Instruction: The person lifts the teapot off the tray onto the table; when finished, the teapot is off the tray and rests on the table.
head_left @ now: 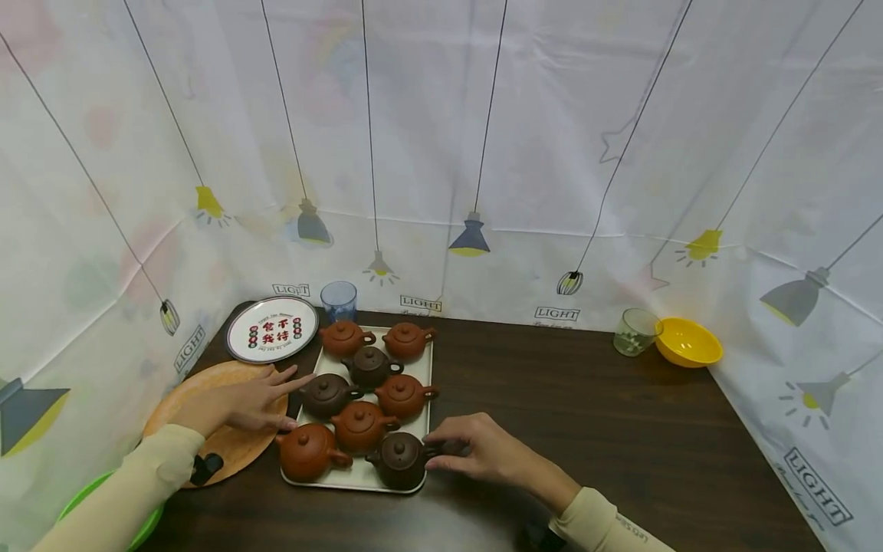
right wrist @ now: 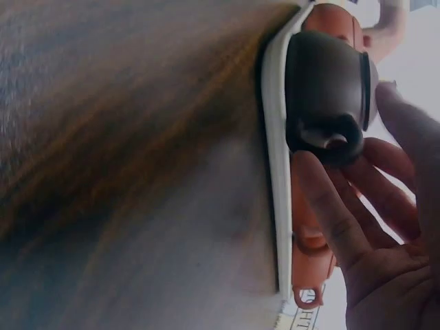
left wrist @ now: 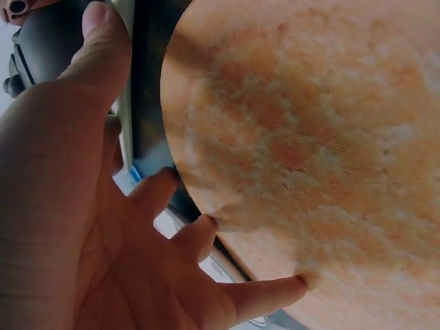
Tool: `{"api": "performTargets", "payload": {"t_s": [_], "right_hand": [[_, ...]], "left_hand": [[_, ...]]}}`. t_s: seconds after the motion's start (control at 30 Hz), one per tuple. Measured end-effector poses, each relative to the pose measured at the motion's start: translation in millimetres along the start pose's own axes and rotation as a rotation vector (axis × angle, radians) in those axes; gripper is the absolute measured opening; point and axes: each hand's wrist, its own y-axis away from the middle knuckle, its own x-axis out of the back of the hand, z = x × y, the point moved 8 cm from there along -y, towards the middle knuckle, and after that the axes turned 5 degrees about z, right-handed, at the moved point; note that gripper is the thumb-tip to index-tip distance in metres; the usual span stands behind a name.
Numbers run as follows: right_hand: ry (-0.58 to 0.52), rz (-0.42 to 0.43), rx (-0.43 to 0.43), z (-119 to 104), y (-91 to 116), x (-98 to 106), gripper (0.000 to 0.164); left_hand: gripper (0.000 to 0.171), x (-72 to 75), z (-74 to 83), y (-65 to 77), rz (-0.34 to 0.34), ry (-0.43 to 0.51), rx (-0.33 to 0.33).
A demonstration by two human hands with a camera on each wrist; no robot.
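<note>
My right hand is at the front right corner of a white tray, its fingers around the handle side of a dark brown teapot. In the right wrist view, that teapot's looped handle shows in front of the fingers, which look spaced apart. My left hand, fingers spread, is at the tray's left side above a round orange-brown mat. Its thumb is close to a reddish-brown teapot; contact is unclear. Several more reddish and dark teapots stand on the tray, including a dark one.
Behind the tray stands a blue glass, with a white round plate to its left. A greenish glass and a yellow bowl are at the back right. Part of a green container shows at lower left.
</note>
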Motion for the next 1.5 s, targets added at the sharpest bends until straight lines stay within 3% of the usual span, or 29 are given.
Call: {"api": "performTargets", "payload": {"t_s": [0.23,0.4,0.57,0.67,0.73,0.83,0.97,1.27,1.5], "right_hand": [[0.13,0.047,0.126,-3,0,2,0.021],[0.194,0.028,0.127,-5,-2,-5,0.018],[0.238,0.021,0.139,-8,-1,-14,0.014],[0.249,0.044,0.155,-10,0,-16,0.013],[0.244,0.071,0.166,-12,0,-13,0.013],[0.216,0.115,0.182,-17,-1,-5,0.016],[0.19,0.168,0.176,-22,-5,16,0.018],[0.295,0.22,0.163,-10,-10,68,0.022],[0.373,0.224,0.075,20,-9,97,0.019]], "left_hand": [[0.087,-4.7,-5.0,-7.6,0.004,0.002,0.027],[0.089,-13.3,-21.9,-11.8,0.029,0.034,-0.013],[0.088,-31.5,-46.5,-13.9,0.049,0.043,-0.061],[0.088,-37.8,-56.0,-15.7,0.059,0.036,-0.051],[0.088,-36.8,-54.3,-15.6,0.048,0.038,-0.027],[0.089,-28.9,-40.3,-11.8,0.023,0.051,-0.007],[0.089,-20.5,-24.8,-7.1,0.012,0.063,-0.034],[0.088,-45.9,-61.2,-16.6,0.052,0.04,-0.074],[0.09,-48.7,-71.4,-27.7,0.063,0.035,-0.025]]}}
